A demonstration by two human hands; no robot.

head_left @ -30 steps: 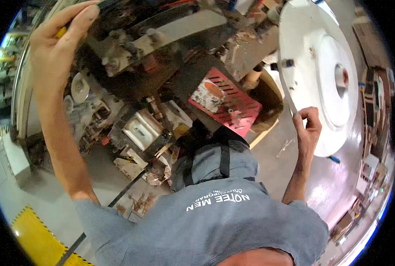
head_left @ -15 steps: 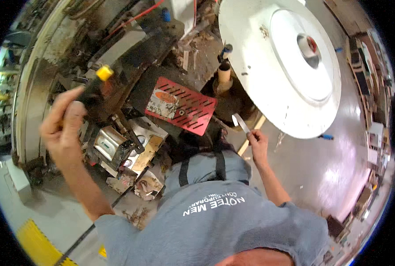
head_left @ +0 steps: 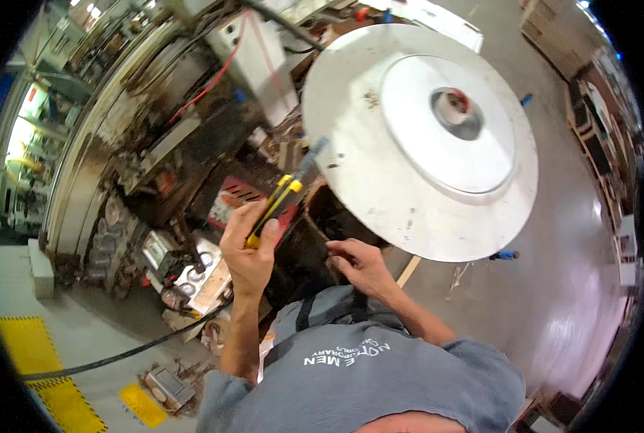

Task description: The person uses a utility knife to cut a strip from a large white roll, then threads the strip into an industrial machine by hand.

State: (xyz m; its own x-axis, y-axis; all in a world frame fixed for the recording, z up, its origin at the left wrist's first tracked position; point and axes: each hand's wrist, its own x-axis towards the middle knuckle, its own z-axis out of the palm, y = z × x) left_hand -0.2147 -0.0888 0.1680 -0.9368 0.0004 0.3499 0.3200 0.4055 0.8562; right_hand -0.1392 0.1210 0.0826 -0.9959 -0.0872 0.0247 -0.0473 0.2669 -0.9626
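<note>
In my left hand (head_left: 248,242) is a yellow-and-black handled tool (head_left: 273,209), with a blurred grey blade-like end slanting up toward the large white disc (head_left: 351,159). The fingers are wrapped round its handle. My right hand (head_left: 362,265) is closed in a pinch below the disc's lower left edge. A thin, curved brownish strip (head_left: 313,222) runs up from its fingertips, in front of a dark bin (head_left: 347,216). The disc has a raised round centre and a hub. Partly hidden behind my left hand lies a red slotted plate (head_left: 224,206).
Left of my left hand stands a metal device (head_left: 162,254) beside a white panel with round holes (head_left: 205,278). A black hose (head_left: 120,361) crosses the floor near yellow mats (head_left: 29,343). A white box-like cabinet (head_left: 253,68) stands at the back. Shelving lines the right side.
My left hand has come in from the far left with the tool, nearer my right hand. My right hand has shifted left and lower. The view has turned, so the disc sits further left.
</note>
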